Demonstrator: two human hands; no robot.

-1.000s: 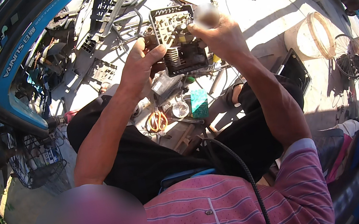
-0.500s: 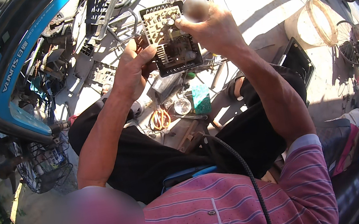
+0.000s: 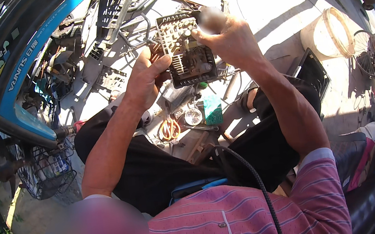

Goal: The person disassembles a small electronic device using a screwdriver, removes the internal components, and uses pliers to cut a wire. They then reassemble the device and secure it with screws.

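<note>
A black plastic case with a dusty circuit board point(image 3: 190, 61) in it is held up in front of my knees, component side showing. My left hand point(image 3: 145, 77) grips its left edge, thumb on the front, fingers mostly behind. At the upper right my right hand point(image 3: 232, 40) is closed on the case, its thumb over the board's edge; a blurred patch hides part of its fingers. Below the case, on the ground, lie orange-handled scissors point(image 3: 168, 128), a small round shiny dish point(image 3: 193, 116) and a green board point(image 3: 213, 109).
A blue and black vehicle panel point(image 3: 28, 123) arches along the left, with a wire basket point(image 3: 47, 169) beneath. Metal scrap and frames point(image 3: 118, 11) lie ahead. To the right stand a pale bucket point(image 3: 328, 35) and a spoked wheel point(image 3: 371, 53). A black cable point(image 3: 249, 168) crosses my lap.
The case and both hands sit slightly lower and further right in the picture, and the surroundings have shifted too. The grip of both hands looks much the same.
</note>
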